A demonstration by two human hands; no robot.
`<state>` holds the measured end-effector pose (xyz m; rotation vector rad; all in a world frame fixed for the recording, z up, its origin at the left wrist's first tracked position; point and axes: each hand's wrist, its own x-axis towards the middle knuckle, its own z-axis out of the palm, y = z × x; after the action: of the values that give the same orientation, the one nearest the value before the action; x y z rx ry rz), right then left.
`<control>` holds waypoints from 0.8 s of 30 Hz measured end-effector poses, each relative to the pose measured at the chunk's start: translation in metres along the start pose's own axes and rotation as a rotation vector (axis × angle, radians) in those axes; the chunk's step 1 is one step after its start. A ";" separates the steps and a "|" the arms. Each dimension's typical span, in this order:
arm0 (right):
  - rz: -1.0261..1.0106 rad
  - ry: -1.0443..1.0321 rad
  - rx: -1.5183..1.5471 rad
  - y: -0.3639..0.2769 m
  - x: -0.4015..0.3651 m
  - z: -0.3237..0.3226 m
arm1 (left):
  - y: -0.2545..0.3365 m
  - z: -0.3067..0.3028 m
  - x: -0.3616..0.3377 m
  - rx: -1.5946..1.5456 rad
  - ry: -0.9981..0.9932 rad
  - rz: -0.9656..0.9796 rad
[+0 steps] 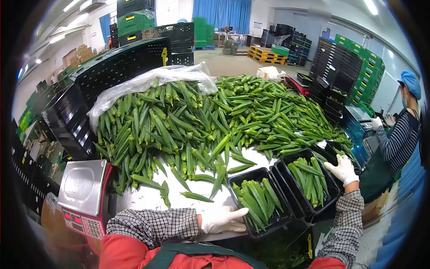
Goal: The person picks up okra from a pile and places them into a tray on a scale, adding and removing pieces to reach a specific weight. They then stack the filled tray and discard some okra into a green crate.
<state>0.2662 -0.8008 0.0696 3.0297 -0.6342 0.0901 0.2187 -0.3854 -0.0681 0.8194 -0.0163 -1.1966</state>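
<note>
My left hand (222,219), in a white glove, is at the left side of a black tray (290,219) of okra (257,199). Its fingers are stretched out and reach the tray's rim. To the right stands a second black tray (337,190), also with okra (309,177) laid lengthwise; other black tray rims show beneath or beside it. My gloved right hand (344,171) is closed over this tray's right rim, thumb toward the okra inside. Part of a further black tray with okra lies beyond that hand, partly covered by it. A large okra pile (179,121) spreads behind the trays.
A red scale (83,190) with a metal plate stands at left. Black crates (121,62) and clear plastic film (148,83) border the pile. Another red scale (295,85) stands at the back. Far right, a co-worker (398,130) in a blue cap stands near stacked crates (369,76).
</note>
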 end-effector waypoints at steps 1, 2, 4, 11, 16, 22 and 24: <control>-0.009 0.015 0.010 0.004 0.002 0.001 | -0.005 -0.002 0.007 -0.009 0.001 0.015; -0.017 0.029 0.018 0.008 0.005 0.002 | -0.008 -0.003 0.013 -0.019 0.000 0.029; -0.018 0.033 0.042 0.015 0.009 0.002 | -0.005 0.004 0.020 -0.012 0.022 0.031; 0.024 0.113 0.082 0.042 0.024 0.004 | 0.012 0.040 0.041 0.062 0.014 0.058; 0.111 0.128 0.036 0.063 0.041 0.003 | 0.011 0.046 0.079 0.093 0.027 0.108; 0.194 0.133 0.181 0.089 0.057 0.003 | 0.010 0.045 0.119 0.150 0.082 0.122; 0.198 0.153 0.264 0.100 0.061 0.008 | 0.009 0.043 0.128 0.166 0.078 0.124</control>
<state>0.2828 -0.9170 0.0687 3.1520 -0.9778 0.4415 0.2592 -0.5137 -0.0834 0.9961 -0.1020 -1.0552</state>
